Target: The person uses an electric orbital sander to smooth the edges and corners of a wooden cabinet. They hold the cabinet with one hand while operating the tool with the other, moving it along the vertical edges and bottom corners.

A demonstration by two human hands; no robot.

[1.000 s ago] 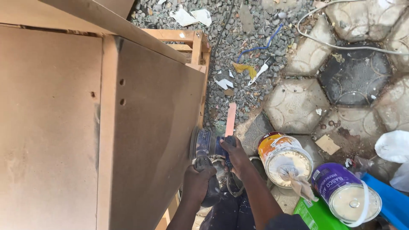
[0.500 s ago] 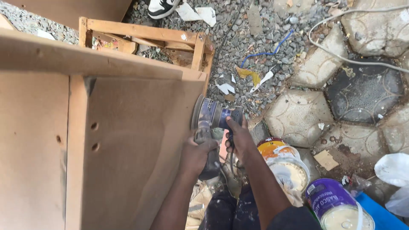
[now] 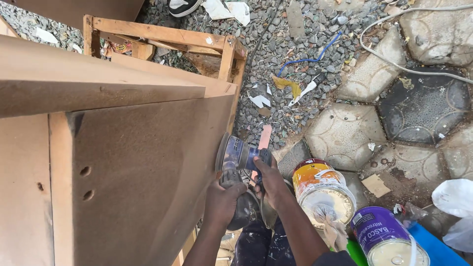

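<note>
From the head camera, looking down, both hands hold 1 grey and blue round power sander (image 3: 236, 160). The left hand (image 3: 224, 197) is wrapped tight around the lower part of the tool. The right hand (image 3: 268, 180) is closed on the dark handle at the back. The 2 hands sit close together, just beside each other.

The flat pad of the sander is pressed against the side of a big brown board cabinet (image 3: 148, 172). That side looks dull and dusty, with 2 small holes (image 3: 86, 182) near its left edge.

Just right of the hands stand 2 paint tins on the ground: an orange and yellow tin with a dirty white lid (image 3: 322, 189), and a purple tin with a pale lid (image 3: 387, 239). Grey hexagon paving stones (image 3: 345, 133) and loose gravel (image 3: 286, 54) lie around. A wooden frame (image 3: 162, 34) stands behind the cabinet.

It looks like the rubbing-smooth step is in hand. The next move would need the pad kept flat on the board with a firm grip from both hands.
</note>
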